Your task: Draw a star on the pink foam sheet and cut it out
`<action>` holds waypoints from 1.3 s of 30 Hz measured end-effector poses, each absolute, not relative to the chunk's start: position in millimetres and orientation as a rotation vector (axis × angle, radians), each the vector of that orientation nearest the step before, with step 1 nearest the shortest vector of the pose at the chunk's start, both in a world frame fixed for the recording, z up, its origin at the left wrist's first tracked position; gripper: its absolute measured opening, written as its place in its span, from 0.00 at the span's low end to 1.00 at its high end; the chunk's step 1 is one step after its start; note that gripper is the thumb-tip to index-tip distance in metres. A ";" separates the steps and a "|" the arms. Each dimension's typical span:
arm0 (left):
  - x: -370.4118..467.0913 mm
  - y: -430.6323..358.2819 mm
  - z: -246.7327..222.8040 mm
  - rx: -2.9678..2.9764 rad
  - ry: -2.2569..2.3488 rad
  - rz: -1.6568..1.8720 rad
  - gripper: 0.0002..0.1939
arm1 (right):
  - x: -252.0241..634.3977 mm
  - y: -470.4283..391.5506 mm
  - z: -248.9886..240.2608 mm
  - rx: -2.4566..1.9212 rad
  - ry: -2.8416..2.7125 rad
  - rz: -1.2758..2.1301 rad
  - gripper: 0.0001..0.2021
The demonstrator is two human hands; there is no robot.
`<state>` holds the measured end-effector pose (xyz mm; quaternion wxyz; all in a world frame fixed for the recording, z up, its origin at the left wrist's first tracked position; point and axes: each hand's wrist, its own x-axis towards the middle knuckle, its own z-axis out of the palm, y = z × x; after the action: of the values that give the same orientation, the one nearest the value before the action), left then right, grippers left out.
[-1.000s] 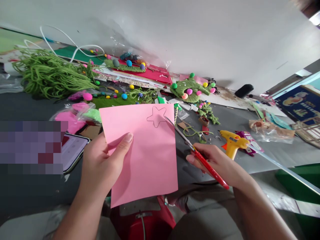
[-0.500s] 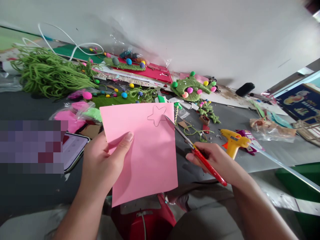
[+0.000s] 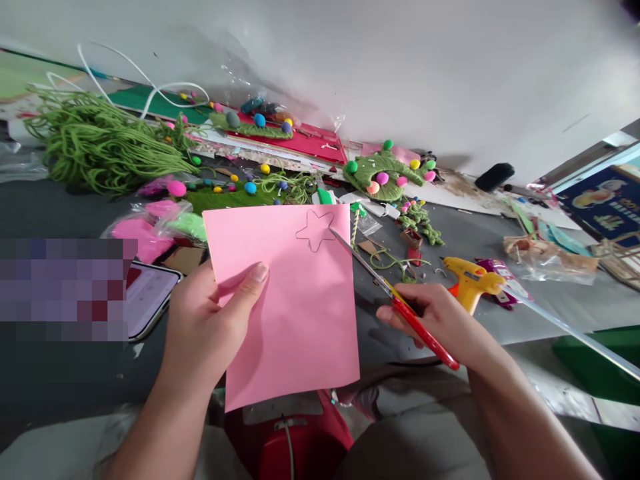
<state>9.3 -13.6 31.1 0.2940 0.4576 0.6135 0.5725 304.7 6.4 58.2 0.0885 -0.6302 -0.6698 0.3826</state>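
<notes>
A sheet of pink paper (image 3: 300,320) is held up in front of me. My left hand (image 3: 215,313) grips its left side, thumb flat on the face and fingers hidden behind. Near the sheet's top right corner a star outline (image 3: 316,231) is drawn in thin dark line. My right hand (image 3: 440,320) is closed round red-handled scissors (image 3: 425,337). Their blades reach across the right edge of the paper, and the visible tip lies at the star's right point. How far the blades are apart I cannot tell.
Green yarn (image 3: 105,143) heaps at the back left, above a phone (image 3: 150,300). A yarn-wrapped piece with pompoms (image 3: 385,170) lies behind the paper. To the right rests a yellow glue gun (image 3: 470,280) with a long clear glue stick (image 3: 575,327).
Both hands, the paper and the scissors keep nearly the same pose. The whole view has shifted slightly, and the blade tip stays at the star's right point.
</notes>
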 end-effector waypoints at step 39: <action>-1.5 -8.5 12.3 1.146 1.633 1.589 0.10 | 327.3 16.2 63.3 -1.776 -2.212 1.223 0.25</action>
<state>-1.5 -8.5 12.3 0.2914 0.4299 0.6124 0.5960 327.3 16.2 63.3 0.0264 -0.5747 -0.7158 0.3957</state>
